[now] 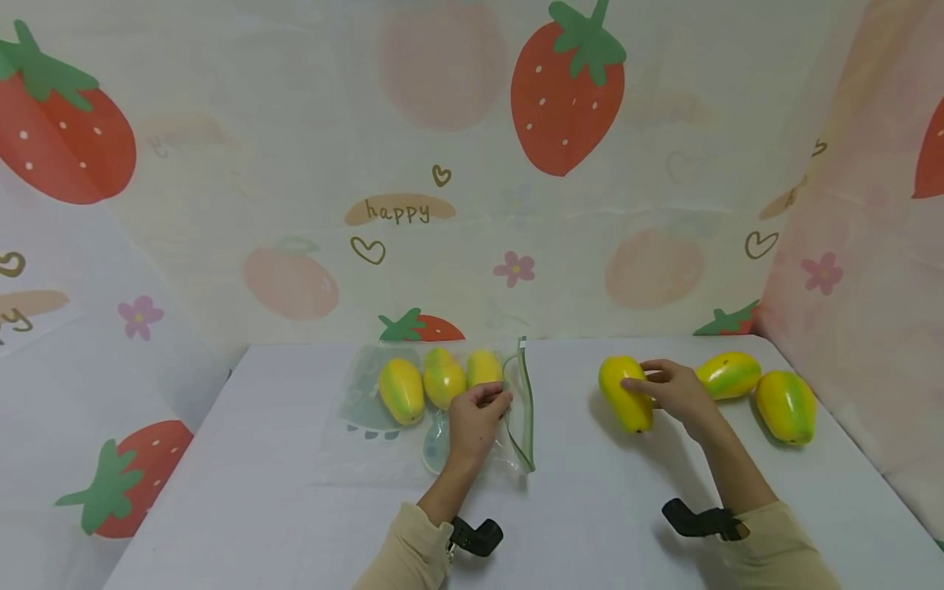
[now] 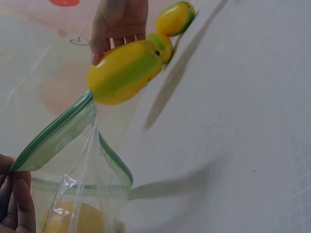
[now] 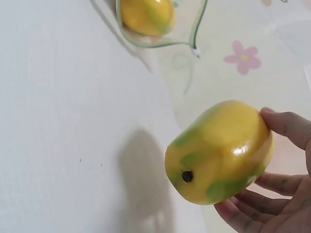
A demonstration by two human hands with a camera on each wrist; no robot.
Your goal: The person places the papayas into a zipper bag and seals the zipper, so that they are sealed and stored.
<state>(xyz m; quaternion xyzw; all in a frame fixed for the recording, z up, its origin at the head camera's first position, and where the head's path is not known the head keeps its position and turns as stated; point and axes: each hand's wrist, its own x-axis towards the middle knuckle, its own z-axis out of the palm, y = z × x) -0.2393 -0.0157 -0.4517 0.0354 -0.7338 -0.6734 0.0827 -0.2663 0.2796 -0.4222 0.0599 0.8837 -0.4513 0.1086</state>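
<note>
My left hand (image 1: 474, 422) pinches the green-edged mouth of a clear zip bag (image 1: 369, 459). Its opening gapes to the right, as the left wrist view shows. Three yellow-green papayas lie inside, including a left one (image 1: 401, 392), a middle one (image 1: 444, 378) and one partly behind my hand (image 1: 483, 368). Right of the bag, my right hand (image 1: 682, 399) grips another papaya (image 3: 218, 150) between thumb and fingers, above the table. Near that hand, two loose papayas, one behind (image 1: 730, 375) and one farther right (image 1: 786, 407), rest on the table.
A white table (image 1: 243, 492) runs under everything. Behind it hangs a curtain (image 1: 472, 279) printed with strawberries and flowers, continuing along both sides. Each wrist wears a black camera mount, one left (image 1: 478, 537) and one right (image 1: 696, 520).
</note>
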